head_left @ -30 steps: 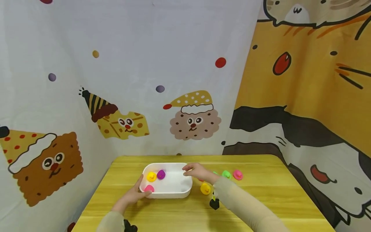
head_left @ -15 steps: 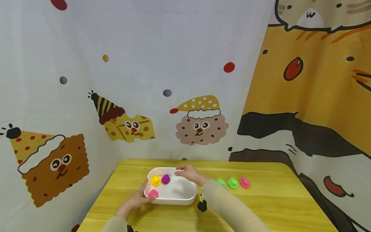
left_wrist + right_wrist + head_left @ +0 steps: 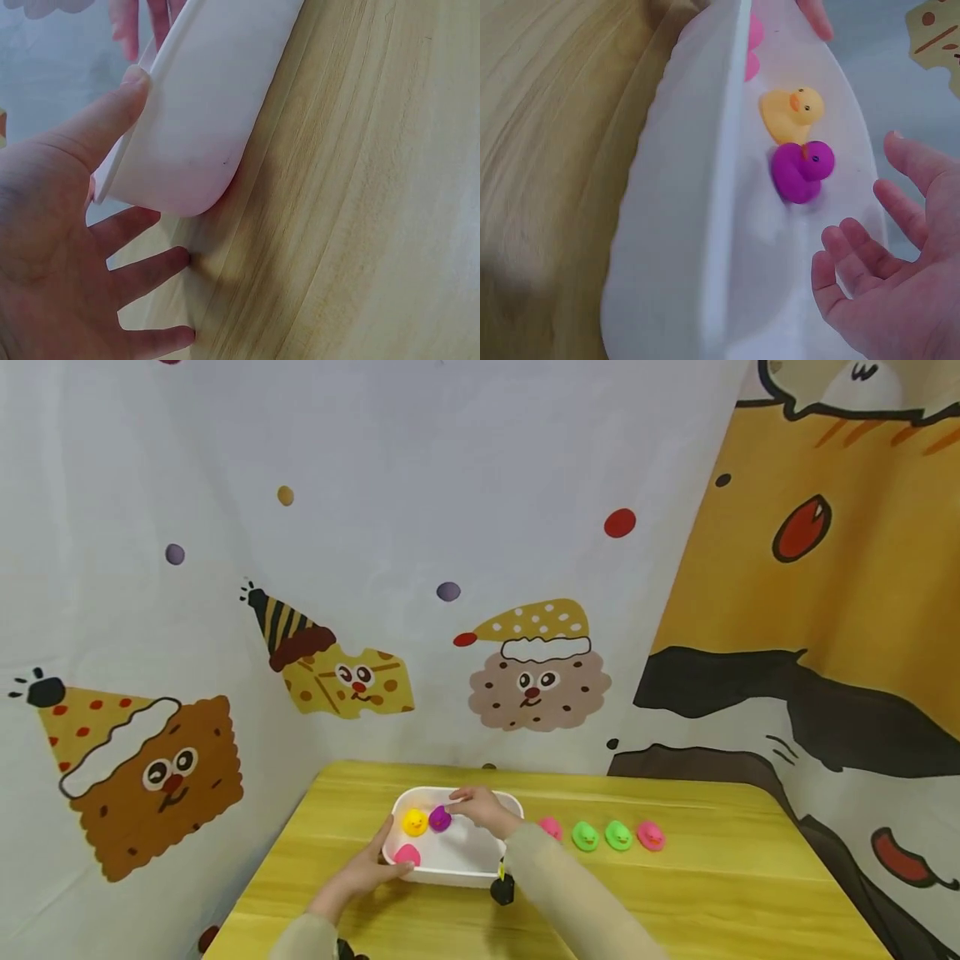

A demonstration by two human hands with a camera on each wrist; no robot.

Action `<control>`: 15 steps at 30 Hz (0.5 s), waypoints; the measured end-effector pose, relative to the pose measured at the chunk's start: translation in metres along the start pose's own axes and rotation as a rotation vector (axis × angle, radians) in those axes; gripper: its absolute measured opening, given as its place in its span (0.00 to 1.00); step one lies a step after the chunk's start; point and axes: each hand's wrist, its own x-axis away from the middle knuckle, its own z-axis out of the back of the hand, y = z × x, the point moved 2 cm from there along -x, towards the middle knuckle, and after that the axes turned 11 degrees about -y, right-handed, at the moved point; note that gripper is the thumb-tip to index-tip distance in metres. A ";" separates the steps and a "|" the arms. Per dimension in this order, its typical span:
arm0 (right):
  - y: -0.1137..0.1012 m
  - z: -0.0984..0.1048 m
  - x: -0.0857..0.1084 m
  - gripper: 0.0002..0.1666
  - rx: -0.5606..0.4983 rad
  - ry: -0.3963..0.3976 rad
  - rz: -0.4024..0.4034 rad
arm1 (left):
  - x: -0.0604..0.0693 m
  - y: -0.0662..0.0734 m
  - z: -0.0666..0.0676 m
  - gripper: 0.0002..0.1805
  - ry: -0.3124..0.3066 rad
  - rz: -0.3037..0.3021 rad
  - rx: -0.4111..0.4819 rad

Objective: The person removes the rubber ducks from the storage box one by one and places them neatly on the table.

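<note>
A white rectangular tub [image 3: 459, 878] stands on the wooden table. My left hand [image 3: 367, 867] holds its near left corner, the thumb along the rim; in the left wrist view the other fingers [image 3: 150, 277] spread out past the corner. Inside the tub, a yellow duck [image 3: 791, 116] touches a purple duck [image 3: 799, 172], and a pink duck [image 3: 407, 855] sits at the near left corner, partly covered. My right hand [image 3: 483, 810] hovers over the tub's right half with nothing in it. Its fingers are loosely bent, near the purple duck but apart from it in the right wrist view.
Right of the tub, a row of toy ducks lies on the table [image 3: 712, 893]: a pink duck [image 3: 551, 828] partly behind my sleeve, a green duck [image 3: 585, 836], another green duck [image 3: 618, 835] and a pink duck [image 3: 651, 836]. A printed curtain [image 3: 375, 485] hangs behind.
My right hand has moved left over the tub, toward the purple duck. The left hand keeps its hold. A yellow duck seen right of the tub earlier is now out of sight; the head view has shifted.
</note>
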 end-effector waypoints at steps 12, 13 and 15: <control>0.010 -0.023 -0.019 0.22 -0.044 0.013 -0.079 | 0.001 0.000 -0.001 0.55 0.012 0.004 0.030; 0.010 -0.023 -0.019 0.23 -0.052 0.001 -0.091 | 0.001 0.000 -0.001 0.55 0.010 0.007 0.033; 0.009 -0.024 -0.018 0.26 -0.056 -0.026 -0.103 | 0.001 0.000 -0.002 0.55 0.005 0.006 0.036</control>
